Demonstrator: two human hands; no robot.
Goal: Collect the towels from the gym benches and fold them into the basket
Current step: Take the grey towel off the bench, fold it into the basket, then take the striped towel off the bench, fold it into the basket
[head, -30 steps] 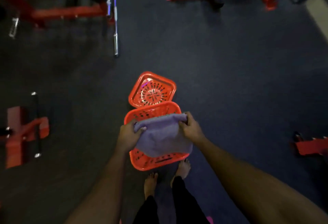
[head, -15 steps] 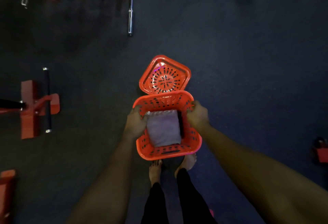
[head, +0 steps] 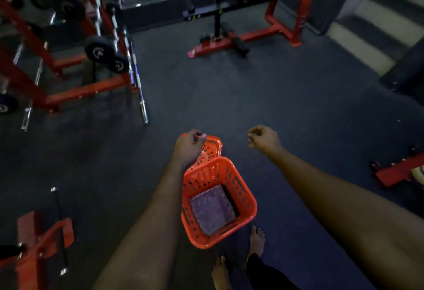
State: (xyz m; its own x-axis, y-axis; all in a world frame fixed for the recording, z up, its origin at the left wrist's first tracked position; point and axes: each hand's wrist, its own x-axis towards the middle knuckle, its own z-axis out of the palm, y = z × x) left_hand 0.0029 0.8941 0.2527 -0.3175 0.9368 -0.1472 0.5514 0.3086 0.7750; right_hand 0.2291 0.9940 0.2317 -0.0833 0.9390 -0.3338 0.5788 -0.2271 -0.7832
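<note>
Towel [head: 212, 209] first: a purple one, folded into a flat rectangle, lies on the bottom of the orange basket [head: 249, 200]. Its long axis runs from near-left to far-right, in line with the basket's sides, and a dark strip of bare bottom shows along its right edge. The basket sits low in the middle of the view, mouth open upward, just in front of the person's bare feet [head: 257, 241]; whether it rests on the floor [head: 229, 97] I cannot tell.

Its perforated lid [head: 212, 148] stands open at the far rim. The left hand [head: 188, 146] grips the lid's far-left edge, fingers curled over it, thumb on top. The right hand [head: 265, 139] is in the air to the right of the lid, well apart from it, fingers loosely curled and holding nothing.

White markings show on the weight plates [head: 97, 48] of the red rack [head: 68, 93] at far left — too blurred to read.

Open dark floor spreads ahead and to the right of the basket, up to a red frame [head: 252, 35] at the far side and the stairs [head: 378, 25] at far right. A red bench base [head: 41, 237] is at near left.
</note>
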